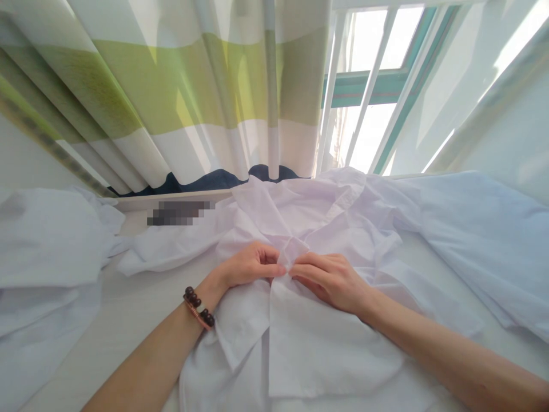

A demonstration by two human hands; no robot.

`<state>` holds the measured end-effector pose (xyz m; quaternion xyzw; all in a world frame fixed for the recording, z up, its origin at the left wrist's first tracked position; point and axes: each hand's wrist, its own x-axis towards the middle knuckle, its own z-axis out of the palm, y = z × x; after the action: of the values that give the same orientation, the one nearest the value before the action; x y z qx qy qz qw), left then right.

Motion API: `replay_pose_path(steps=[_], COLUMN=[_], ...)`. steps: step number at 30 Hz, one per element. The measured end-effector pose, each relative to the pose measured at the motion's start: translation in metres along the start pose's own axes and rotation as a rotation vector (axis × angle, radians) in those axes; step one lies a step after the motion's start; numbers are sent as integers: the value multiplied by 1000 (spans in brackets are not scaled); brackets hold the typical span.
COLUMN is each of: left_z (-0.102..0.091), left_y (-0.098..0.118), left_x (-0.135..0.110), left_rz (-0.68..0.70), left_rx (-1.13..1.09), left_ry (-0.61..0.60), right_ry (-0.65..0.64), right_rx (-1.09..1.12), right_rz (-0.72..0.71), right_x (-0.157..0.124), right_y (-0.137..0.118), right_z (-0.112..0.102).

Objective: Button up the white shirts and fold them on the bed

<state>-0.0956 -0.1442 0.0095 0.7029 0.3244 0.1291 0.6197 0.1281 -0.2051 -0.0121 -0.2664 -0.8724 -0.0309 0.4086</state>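
A white coat [326, 349] with a collar lies spread out and rumpled in front of me, one sleeve stretched to the left. At the middle of its front, my left hand [253, 264] pinches the edge of the cloth between thumb and fingers. My right hand [328, 277] meets it from the other side, its fingertips closed on the same overlapping front edges. The fingertips of both hands nearly touch. Whether a button lies between them is hidden. A dark beaded bracelet [199, 307] circles my left wrist.
More white cloth lies at the left [43, 252], and a smooth white piece of cloth [484, 229] at the right. A pixelated dark patch [180, 213] sits behind the sleeve. Beyond hang a green and white curtain [193, 86] and white bars [371, 86] before a window.
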Motion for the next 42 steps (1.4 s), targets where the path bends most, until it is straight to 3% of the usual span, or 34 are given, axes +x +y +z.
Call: replay_pose_path(steps=[20,25,42], left_z=[-1,2,8], left_y=[0,2,0], left_x=[-2,-1,0], left_rz=[-15,-4,18], left_rx=[-88,-93,-34], left_ry=[-56,-69,76], right_ry=[24,-20,-6], right_rx=[15,8,125], right_rz=[-47,34,130], right_x=[3,4,0], right_y=[-4,-5,2], right_z=[-1,-2,1])
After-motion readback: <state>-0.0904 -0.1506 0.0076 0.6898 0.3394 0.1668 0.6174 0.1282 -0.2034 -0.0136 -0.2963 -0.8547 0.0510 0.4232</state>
